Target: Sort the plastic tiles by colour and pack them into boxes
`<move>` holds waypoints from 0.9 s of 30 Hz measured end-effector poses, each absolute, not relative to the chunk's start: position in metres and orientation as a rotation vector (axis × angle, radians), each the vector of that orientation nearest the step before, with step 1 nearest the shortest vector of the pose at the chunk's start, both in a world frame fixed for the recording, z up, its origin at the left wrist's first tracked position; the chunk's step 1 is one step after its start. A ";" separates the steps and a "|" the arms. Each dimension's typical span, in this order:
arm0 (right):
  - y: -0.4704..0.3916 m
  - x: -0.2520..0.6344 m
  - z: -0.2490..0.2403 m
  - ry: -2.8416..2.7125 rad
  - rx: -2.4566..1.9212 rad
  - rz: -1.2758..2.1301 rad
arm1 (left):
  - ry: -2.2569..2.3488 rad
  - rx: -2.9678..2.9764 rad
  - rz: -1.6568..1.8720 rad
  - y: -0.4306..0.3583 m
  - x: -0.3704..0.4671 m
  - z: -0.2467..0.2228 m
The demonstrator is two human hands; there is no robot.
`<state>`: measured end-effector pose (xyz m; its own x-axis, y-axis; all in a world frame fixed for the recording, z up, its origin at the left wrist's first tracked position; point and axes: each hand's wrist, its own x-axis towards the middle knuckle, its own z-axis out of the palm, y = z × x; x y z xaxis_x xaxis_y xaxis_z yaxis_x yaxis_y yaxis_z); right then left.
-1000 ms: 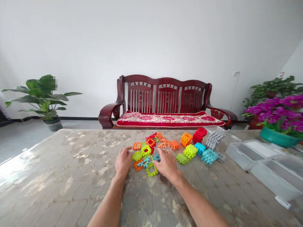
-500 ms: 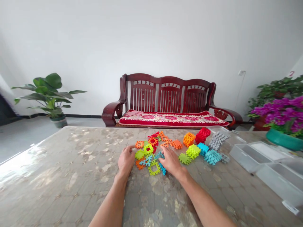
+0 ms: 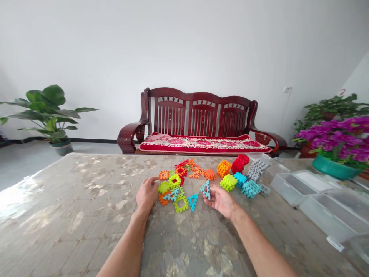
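Observation:
My right hand (image 3: pixel 219 199) holds a blue triangular piece (image 3: pixel 205 189) between thumb and fingers, raised a little over the table. My left hand (image 3: pixel 147 195) rests at the left edge of a loose pile, its fingers bent and partly hidden, near an orange square piece (image 3: pixel 164 175) and a lime green piece (image 3: pixel 163 187). Between the hands lie another blue triangle (image 3: pixel 193 201), a green square frame (image 3: pixel 181 204), a light blue triangle (image 3: pixel 172 195) and several red and orange pieces. Right of the pile, an orange toothed piece (image 3: pixel 210 174) lies flat.
Stacks in orange (image 3: pixel 224 168), red (image 3: pixel 240 163), lime (image 3: pixel 228 182), blue (image 3: pixel 250 189) and grey (image 3: pixel 258 169) stand at the right. Beyond them are clear plastic boxes (image 3: pixel 291 188) and a teal flower pot (image 3: pixel 334 168). A wooden bench (image 3: pixel 201 115) stands behind the table.
My right hand has moved right, out of the pile, and turned, now holding up a blue triangle. My left hand keeps its place beside the pile. The view has shifted slightly.

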<state>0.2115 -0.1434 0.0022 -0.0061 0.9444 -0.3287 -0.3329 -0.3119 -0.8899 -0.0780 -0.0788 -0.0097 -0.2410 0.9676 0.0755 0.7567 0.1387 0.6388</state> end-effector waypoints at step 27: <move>-0.151 0.397 0.029 -0.808 -1.780 0.561 | 2.077 1.775 0.805 -0.071 -0.083 -0.021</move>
